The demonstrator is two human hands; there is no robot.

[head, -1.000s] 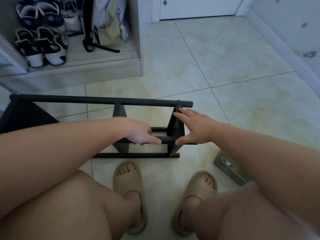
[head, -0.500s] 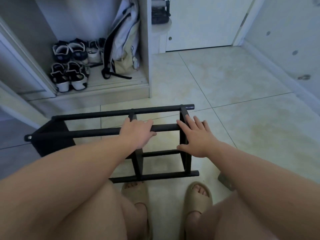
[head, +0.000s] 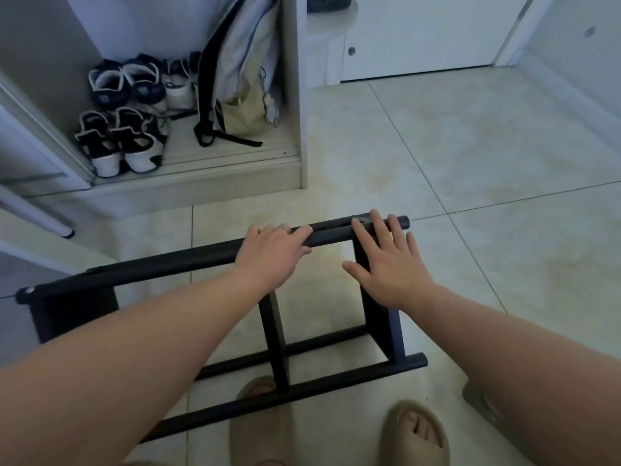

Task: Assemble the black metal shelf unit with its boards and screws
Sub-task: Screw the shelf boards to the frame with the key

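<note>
The black metal shelf frame (head: 168, 260) stands on the tiled floor in front of me, its long rails running from lower left to upper right. My left hand (head: 274, 253) lies over the top rail near its right end, fingers draped across the tube. My right hand (head: 386, 264) lies flat with straight, spread fingers on the frame's right end piece, fingertips reaching the top rail's end. A dark panel (head: 74, 314) fills the frame's left end. Lower rails (head: 336, 378) run near my feet.
An open closet at the back left holds several shoes (head: 124, 136) and a hanging bag (head: 238, 82). A white door (head: 420, 35) is at the back. A small grey object (head: 484, 405) lies on the floor by my right arm. I wear tan slippers (head: 416, 435).
The frame has tipped up and away from me, its top rail now farther out. Both hands moved forward with it, and my view rose higher over the frame.
</note>
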